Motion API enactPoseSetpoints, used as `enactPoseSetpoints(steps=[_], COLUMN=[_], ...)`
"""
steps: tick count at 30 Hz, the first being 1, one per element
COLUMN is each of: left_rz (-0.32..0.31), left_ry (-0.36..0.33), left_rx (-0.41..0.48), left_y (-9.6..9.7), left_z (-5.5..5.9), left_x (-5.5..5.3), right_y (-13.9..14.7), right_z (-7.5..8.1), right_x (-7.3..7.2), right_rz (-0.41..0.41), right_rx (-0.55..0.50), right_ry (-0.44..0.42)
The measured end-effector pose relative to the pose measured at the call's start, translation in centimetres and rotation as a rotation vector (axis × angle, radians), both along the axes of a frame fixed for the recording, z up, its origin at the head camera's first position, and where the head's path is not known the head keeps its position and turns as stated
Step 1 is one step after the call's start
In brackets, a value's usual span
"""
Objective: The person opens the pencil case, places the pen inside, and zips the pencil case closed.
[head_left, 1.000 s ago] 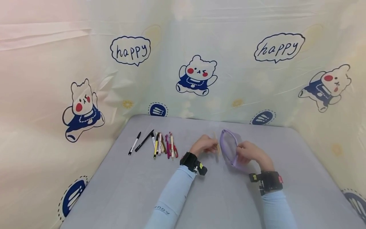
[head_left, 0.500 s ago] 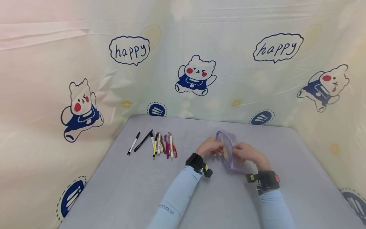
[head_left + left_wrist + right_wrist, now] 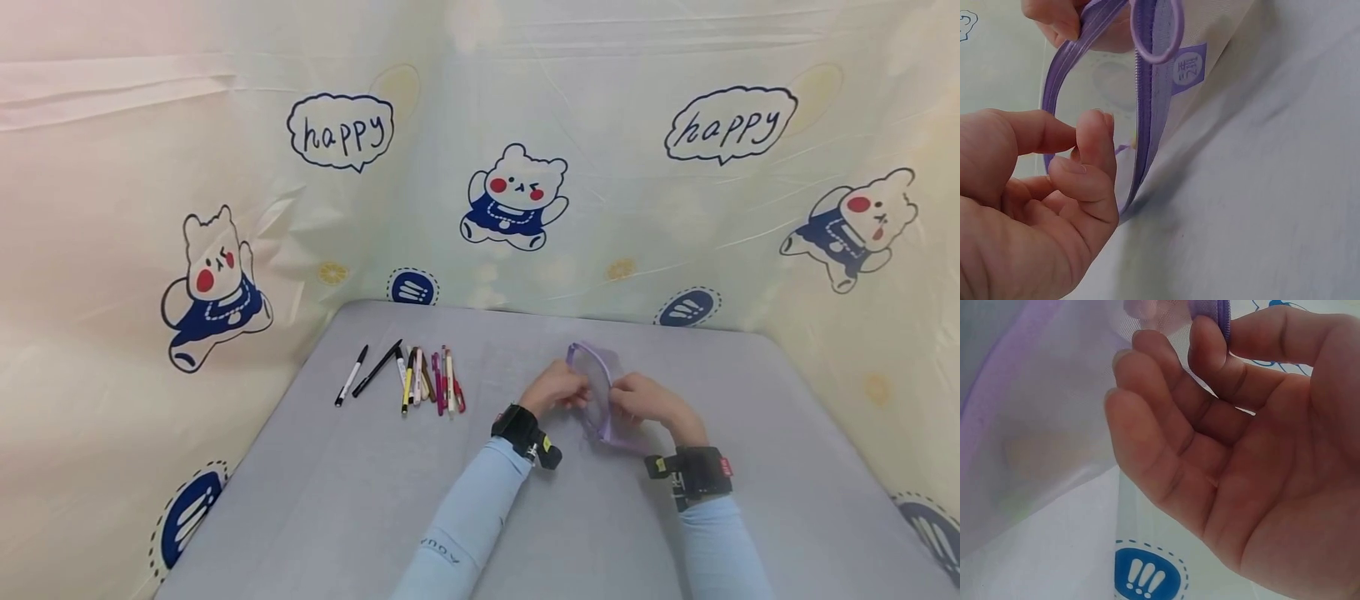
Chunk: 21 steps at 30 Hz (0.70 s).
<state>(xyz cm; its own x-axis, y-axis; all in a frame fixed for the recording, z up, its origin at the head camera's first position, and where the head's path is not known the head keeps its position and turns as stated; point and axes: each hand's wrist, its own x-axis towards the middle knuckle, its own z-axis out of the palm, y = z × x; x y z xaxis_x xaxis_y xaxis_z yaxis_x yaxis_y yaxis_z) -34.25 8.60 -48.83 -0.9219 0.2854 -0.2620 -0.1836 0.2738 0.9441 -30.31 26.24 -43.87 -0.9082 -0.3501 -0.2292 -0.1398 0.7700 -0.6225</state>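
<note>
A translucent purple zipper pouch (image 3: pixel 604 428) stands with its mouth spread toward the left. My right hand (image 3: pixel 648 402) pinches the zipper edge between thumb and index finger, its other fingers loosely bent in the right wrist view. At the mouth is my left hand (image 3: pixel 557 387); in the left wrist view its fingers are loosely curled, thumb and index close together in front of the opening, with no pen visible between them. A purple ring pull (image 3: pixel 1175 37) hangs beside the zipper. Through the mesh, the right wrist view shows a blurred tan shape (image 3: pixel 1050 453) inside the pouch.
Several pens and markers (image 3: pixel 420 379) lie side by side on the left of the grey table (image 3: pixel 360 500). A white pen with a black end (image 3: pixel 351 377) and a black pen (image 3: pixel 377 368) lie farther left. A printed curtain (image 3: pixel 600 208) surrounds the table.
My left hand has moved right, bringing a tan pen into the pouch's mouth; the pen no longer shows in its fingers. The right hand has shifted slightly left with the pouch.
</note>
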Motion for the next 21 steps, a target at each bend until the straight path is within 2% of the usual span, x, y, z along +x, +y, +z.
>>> enactPoseSetpoints(steps=[3,10,21], left_rz=[-0.016,-0.070,-0.041], left_ry=[0.023,0.155,0.275], left_rx=[-0.029,-0.214,-0.429], left_y=[-0.5,-2.5,-5.7], left_z=[0.3,1.5,3.0], left_x=[0.0,0.0,-0.1], right_y=[0.0,0.0,0.1], right_z=[0.1,0.1,0.6], right_x=[0.1,0.2,0.4], right_rz=[0.001,-0.001,0.011], right_rx=[-0.003,-0.010,-0.002], right_ry=[0.001,0.004,0.009])
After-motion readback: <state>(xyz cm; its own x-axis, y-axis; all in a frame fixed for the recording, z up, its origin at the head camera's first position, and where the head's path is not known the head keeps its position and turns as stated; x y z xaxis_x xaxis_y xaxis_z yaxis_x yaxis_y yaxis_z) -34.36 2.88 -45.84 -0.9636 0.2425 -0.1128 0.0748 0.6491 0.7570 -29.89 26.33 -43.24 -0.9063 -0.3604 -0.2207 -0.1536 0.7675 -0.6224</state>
